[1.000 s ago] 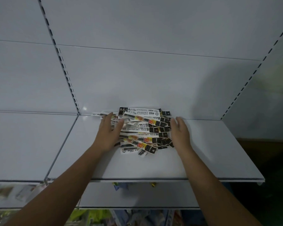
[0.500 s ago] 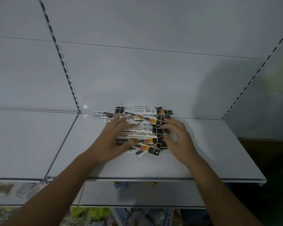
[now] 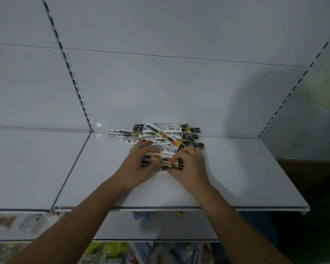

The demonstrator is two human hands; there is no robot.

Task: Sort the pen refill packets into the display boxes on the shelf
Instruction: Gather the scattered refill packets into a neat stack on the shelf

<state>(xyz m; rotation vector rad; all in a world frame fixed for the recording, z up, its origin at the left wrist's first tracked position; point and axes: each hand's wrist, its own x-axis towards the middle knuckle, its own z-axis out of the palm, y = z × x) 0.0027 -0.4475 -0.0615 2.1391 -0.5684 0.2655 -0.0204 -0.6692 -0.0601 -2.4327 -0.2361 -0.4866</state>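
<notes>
The pen refill packets (image 3: 161, 135) are heaped at 12 o'clock on the white shelf (image 3: 236, 178), against the back panel (image 3: 170, 88). At the heap's 6 o'clock, a few near packets (image 3: 160, 160) are held by their ends, gripped by the left hand (image 3: 138, 165) from 7 o'clock and pinched by the curled right hand (image 3: 191, 166) from 5 o'clock

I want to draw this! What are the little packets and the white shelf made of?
The packets look like thin glossy plastic film, printed: they bend and overlap loosely in the pile. The shelf looks like white painted sheet metal, smooth with a soft sheen: light glints near its back corner and its front edge is thin. Both are guesses.
</notes>
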